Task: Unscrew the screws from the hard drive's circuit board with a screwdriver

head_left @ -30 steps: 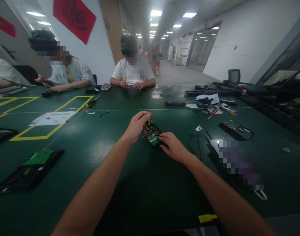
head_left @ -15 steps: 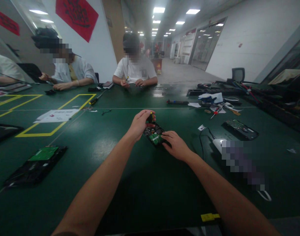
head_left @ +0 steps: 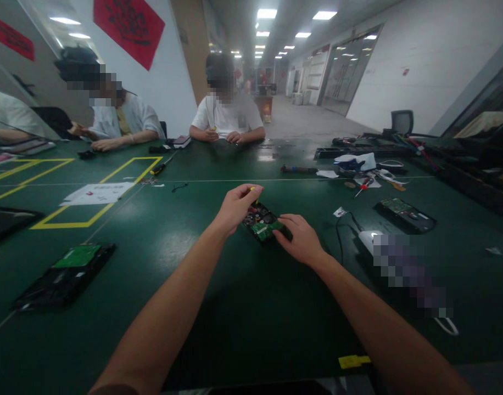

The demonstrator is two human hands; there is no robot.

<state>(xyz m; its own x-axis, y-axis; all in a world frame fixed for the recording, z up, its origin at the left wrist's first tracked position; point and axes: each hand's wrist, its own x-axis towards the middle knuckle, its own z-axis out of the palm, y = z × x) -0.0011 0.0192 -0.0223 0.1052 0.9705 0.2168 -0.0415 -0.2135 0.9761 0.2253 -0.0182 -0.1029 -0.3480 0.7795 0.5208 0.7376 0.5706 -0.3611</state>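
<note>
In the middle of the table lies a black electronic device (head_left: 263, 224), its inside bare, with a green circuit board at the near end. My left hand (head_left: 235, 207) is closed over its far-left end, the fingers pinching a screwdriver (head_left: 255, 196) with a yellow and black handle. The screwdriver's tip is hidden by the fingers and the device. At the device's right edge, my right hand (head_left: 300, 236) grips the side, thumb near the board and fingers along the far edge.
Similar opened devices lie at the left (head_left: 64, 277) and right (head_left: 406, 215). A power strip (head_left: 367, 241) with a cord rests right of my right hand. Tools and scraps (head_left: 361, 164) clutter the far right. Across the table sit several people; another screwdriver (head_left: 157, 169) lies left.
My left hand has tipped the screwdriver slightly, showing more of its yellow top. My right hand has shifted a little right along the device's edge, uncovering more of the board.
</note>
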